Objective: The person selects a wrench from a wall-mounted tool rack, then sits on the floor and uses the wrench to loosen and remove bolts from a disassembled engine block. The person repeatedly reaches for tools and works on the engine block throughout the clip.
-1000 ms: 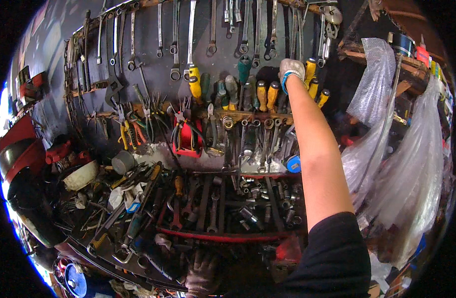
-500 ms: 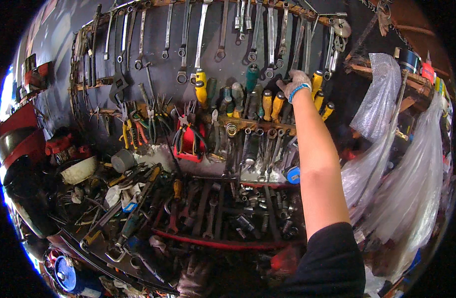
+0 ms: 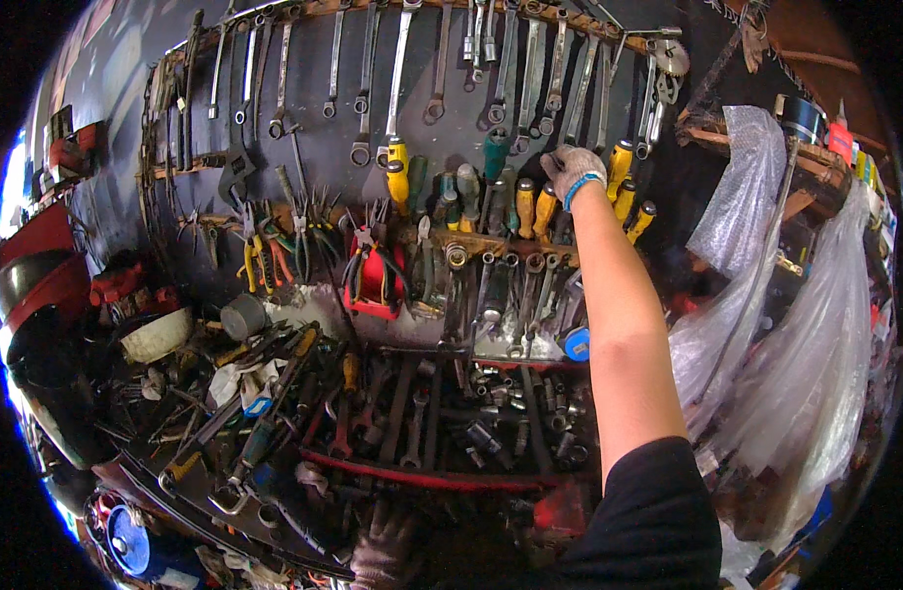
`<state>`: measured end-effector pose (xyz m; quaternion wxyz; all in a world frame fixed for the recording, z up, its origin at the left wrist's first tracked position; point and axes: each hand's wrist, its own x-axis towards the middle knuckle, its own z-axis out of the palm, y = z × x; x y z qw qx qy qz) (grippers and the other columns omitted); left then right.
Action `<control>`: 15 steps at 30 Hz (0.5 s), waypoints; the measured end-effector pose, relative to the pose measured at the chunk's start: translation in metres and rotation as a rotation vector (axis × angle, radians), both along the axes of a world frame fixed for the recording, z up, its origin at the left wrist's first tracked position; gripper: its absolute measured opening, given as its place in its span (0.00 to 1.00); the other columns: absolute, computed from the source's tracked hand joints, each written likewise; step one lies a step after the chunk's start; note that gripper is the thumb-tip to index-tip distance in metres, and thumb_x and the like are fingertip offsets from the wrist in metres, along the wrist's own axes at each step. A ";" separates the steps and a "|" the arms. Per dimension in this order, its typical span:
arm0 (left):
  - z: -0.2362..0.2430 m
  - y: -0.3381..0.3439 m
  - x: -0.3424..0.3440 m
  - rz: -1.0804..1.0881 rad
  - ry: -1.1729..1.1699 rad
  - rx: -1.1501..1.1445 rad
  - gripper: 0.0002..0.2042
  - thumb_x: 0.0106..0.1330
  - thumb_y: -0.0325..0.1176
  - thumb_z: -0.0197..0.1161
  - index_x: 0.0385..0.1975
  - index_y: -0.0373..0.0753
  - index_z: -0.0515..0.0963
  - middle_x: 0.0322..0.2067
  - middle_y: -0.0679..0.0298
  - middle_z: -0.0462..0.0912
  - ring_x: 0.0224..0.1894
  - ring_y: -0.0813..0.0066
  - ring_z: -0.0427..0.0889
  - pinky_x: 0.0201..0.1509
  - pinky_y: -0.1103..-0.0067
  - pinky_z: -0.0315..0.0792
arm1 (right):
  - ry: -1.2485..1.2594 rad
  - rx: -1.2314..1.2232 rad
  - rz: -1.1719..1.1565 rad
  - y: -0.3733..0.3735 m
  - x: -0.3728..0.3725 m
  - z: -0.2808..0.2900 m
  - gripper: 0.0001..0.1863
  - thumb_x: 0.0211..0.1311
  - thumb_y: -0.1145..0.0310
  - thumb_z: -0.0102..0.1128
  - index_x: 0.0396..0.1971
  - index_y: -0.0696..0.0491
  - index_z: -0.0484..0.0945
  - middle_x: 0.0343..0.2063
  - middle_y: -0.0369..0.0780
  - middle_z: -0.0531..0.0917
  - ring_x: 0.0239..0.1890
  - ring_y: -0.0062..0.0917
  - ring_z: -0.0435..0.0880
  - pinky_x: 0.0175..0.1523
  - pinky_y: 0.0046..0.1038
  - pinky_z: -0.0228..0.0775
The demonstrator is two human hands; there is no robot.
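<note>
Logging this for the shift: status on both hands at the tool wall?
Right hand gloved, up at the yellow-handled screwdrivers. Left hand gloved, low by the tool tray. Grip unclear.

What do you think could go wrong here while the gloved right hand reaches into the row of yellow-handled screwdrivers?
The right hand reaches among tightly packed yellow-handled screwdrivers; pulling one might knock a neighbour loose. Any dropped tool would probably fall into the cluttered red tray of sockets below. The left hand rests low near that clutter.
</note>
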<state>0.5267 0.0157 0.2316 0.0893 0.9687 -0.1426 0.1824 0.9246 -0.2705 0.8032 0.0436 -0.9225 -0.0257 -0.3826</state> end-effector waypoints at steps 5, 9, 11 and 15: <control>0.005 -0.004 -0.002 0.084 0.049 0.172 0.35 0.66 0.54 0.51 0.73 0.49 0.61 0.75 0.59 0.54 0.80 0.52 0.39 0.79 0.53 0.37 | -0.020 -0.008 0.094 0.003 -0.013 -0.004 0.09 0.66 0.70 0.63 0.44 0.55 0.80 0.41 0.44 0.86 0.41 0.38 0.86 0.44 0.31 0.83; 0.029 -0.011 -0.008 0.047 0.153 -0.077 0.34 0.67 0.55 0.51 0.73 0.50 0.62 0.75 0.59 0.56 0.79 0.51 0.41 0.79 0.52 0.40 | -0.026 1.046 0.586 0.010 -0.006 -0.011 0.20 0.64 0.77 0.62 0.55 0.54 0.72 0.41 0.45 0.84 0.40 0.36 0.86 0.41 0.29 0.84; 0.036 -0.012 -0.009 0.032 0.151 -0.086 0.34 0.67 0.55 0.51 0.73 0.50 0.62 0.74 0.59 0.56 0.79 0.51 0.41 0.78 0.52 0.41 | -0.114 1.547 0.850 0.012 -0.003 -0.012 0.27 0.62 0.80 0.62 0.61 0.53 0.67 0.41 0.46 0.83 0.39 0.35 0.86 0.40 0.28 0.85; 0.034 -0.011 -0.008 0.027 0.043 -0.031 0.34 0.67 0.55 0.52 0.73 0.48 0.61 0.74 0.59 0.57 0.79 0.50 0.42 0.78 0.51 0.41 | -0.080 1.645 1.020 0.012 -0.001 -0.008 0.40 0.60 0.84 0.62 0.70 0.51 0.56 0.42 0.46 0.82 0.39 0.33 0.85 0.39 0.28 0.86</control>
